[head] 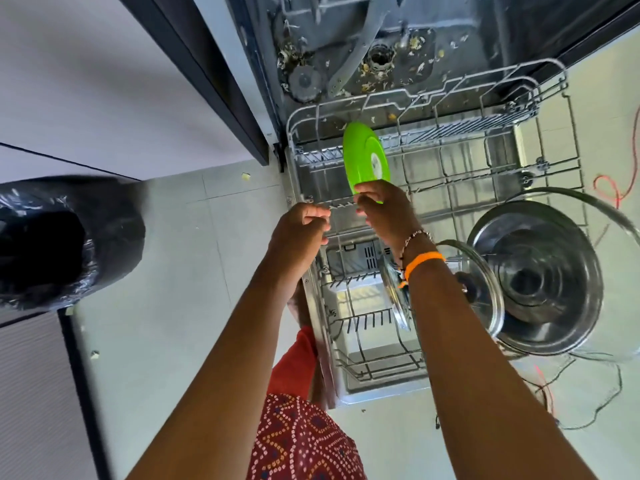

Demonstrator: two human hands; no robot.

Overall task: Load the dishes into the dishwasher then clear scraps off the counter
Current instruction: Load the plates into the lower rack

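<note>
A: Dishwasher (398, 46) stands open, its lower rack (450, 161) pulled out over the door. Where is the green plate (363, 157)?

B: On edge in the rack, near the back left corner, tilted a little among the tines. The right hand (384, 206) pinches its near rim with thumb and fingers

A: And the left hand (301, 226)?

B: Fingers curled in at the rack's left edge, just beside the right hand. Whether it grips a wire of the rack, I cannot tell

A: What else is loaded?

B: A glass lid (485, 289) with a dark knob stands upright in the near part of the rack, partly behind the right forearm. A steel pot (547, 282) lies at the right side of the rack, its mouth turned toward the camera

A: The tub itself?

B: Food scraps (415, 43) lie scattered over its floor, around the spray arm and the filter

A: Anything on the floor?

B: A bin lined with a black bag (52, 240) at the left, a few crumbs on the tiles, and red and black wires (609, 188) to the right of the rack. The right wrist wears an orange band (422, 261) and a beaded bracelet
</note>
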